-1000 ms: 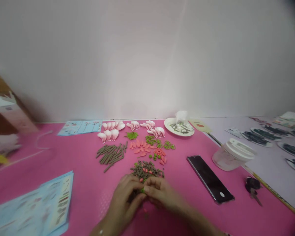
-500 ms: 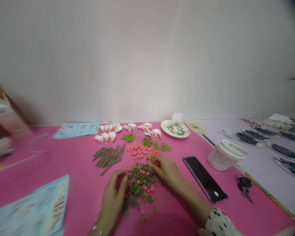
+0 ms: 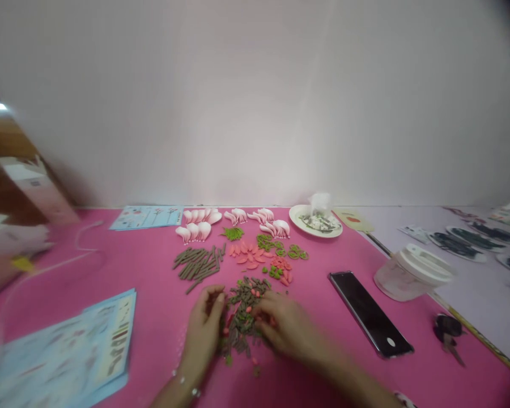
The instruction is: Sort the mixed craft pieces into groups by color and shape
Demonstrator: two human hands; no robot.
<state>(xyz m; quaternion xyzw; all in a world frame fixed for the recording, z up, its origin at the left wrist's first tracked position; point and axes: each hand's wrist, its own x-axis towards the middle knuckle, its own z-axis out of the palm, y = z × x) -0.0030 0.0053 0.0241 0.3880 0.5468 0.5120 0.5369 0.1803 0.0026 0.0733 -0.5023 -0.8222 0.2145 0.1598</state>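
Note:
A mixed pile of small brown, red and green pieces [image 3: 244, 317] lies on the pink table in front of me. My left hand [image 3: 202, 328] rests at the pile's left edge, fingers curved and thumb apart, with nothing visible in it. On the pile's right side is my right hand [image 3: 287, 326], slightly blurred. Its fingers are bent together over the pieces, and what they hold is hidden. Just beyond lie sorted groups: brown sticks [image 3: 199, 264], red petal-shaped pieces [image 3: 250, 256], green rings [image 3: 296, 252], small red pieces [image 3: 281, 263] and green bits [image 3: 275, 272].
Pink-white curved pieces [image 3: 199, 231] and a green tuft [image 3: 233, 233] lie farther back. A white plate [image 3: 295, 214] stands near the wall. To the right are a phone [image 3: 369, 311], a lidded tub [image 3: 412, 275] and keys [image 3: 449, 334]. Blue printed sheets [image 3: 68, 357] lie left.
My right hand has moved from the small red and green groups back toward me into the pile. My left hand stays at the pile's left edge. The view has shifted left.

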